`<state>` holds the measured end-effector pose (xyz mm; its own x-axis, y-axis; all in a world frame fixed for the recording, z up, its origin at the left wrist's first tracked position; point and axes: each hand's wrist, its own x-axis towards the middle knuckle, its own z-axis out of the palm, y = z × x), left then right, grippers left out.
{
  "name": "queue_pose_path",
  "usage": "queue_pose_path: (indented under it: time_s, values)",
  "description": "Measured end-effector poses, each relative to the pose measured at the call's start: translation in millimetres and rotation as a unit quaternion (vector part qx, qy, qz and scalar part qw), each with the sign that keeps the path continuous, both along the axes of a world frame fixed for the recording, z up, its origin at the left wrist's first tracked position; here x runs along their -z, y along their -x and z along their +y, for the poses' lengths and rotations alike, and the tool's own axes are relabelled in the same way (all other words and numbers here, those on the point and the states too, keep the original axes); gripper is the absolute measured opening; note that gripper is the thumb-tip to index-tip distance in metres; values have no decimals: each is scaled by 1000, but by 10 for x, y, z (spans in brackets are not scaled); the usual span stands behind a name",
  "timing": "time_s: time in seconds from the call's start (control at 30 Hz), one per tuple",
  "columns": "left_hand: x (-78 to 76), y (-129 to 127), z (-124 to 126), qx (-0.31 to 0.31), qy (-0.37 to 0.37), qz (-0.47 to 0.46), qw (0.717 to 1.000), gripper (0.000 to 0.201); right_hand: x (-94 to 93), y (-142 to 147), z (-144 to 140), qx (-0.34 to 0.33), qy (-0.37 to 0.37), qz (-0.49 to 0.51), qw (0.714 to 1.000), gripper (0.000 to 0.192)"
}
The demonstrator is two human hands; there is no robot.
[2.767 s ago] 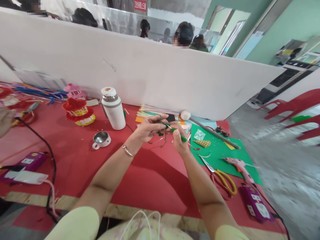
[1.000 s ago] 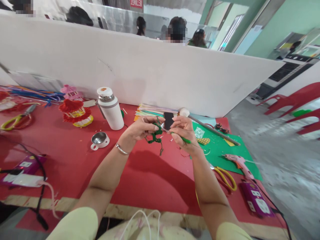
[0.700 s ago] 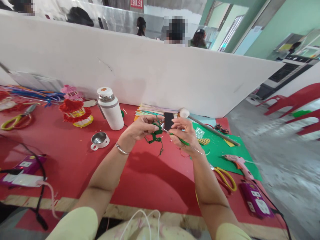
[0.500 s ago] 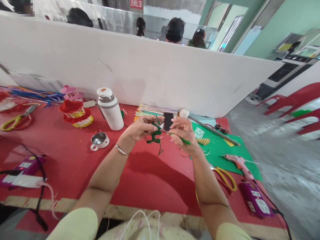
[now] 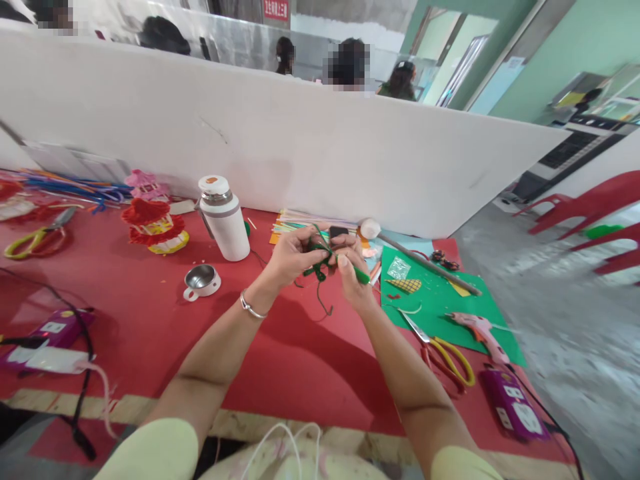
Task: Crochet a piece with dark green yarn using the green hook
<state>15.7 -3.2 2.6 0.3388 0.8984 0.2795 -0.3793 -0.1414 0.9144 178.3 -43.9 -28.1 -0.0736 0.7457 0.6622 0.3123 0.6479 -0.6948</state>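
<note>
My left hand [image 5: 291, 259] is closed on a small dark green crochet piece [image 5: 320, 271], and a loose strand of its yarn hangs down over the red table. In my right hand [image 5: 355, 283] is a crochet hook [image 5: 361, 275] with a green handle, gripped between thumb and fingers. The hook's tip meets the yarn between my two hands; fingers hide the exact stitch. Just behind the hands lies a black phone-like object [image 5: 339, 232], partly covered by my right fingers.
A white thermos [image 5: 225, 223] and its metal-lined cup [image 5: 201, 280] stand left. Right are scissors [image 5: 440, 353], a pink glue gun [image 5: 481, 330] on a green sheet [image 5: 435, 267], and a purple power strip [image 5: 513, 403]. A white partition [image 5: 300, 140] closes off the back.
My right hand has moved left and closer to my left hand, bringing the hook to the green yarn. More of the scissors shows, and the black object is more covered.
</note>
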Motion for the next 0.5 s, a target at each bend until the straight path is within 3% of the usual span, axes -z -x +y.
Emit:
queue_pose_path:
  time_s: [0.07, 0.17, 0.23, 0.33, 0.5]
  values:
    - [18, -81, -54, -62, -30, 10, 998, 39, -16, 28, -10, 59, -26, -6, 998, 31]
    - [26, -181, -126, -75, 7, -49, 996, 30, 3, 61, -26, 135, -75, 12, 988, 25]
    - [16, -182, -133, -6, 82, -101, 991, 41, 21, 66, -40, 153, -111, 10, 982, 24]
    - [-10, -77, -69, 105, 164, -104, 975, 56, 6, 20, -53, 127, -123, -22, 984, 30]
    - [-17, 81, 60, 207, 210, -73, 953, 61, -68, -131, -27, 45, -89, -41, 994, 43]
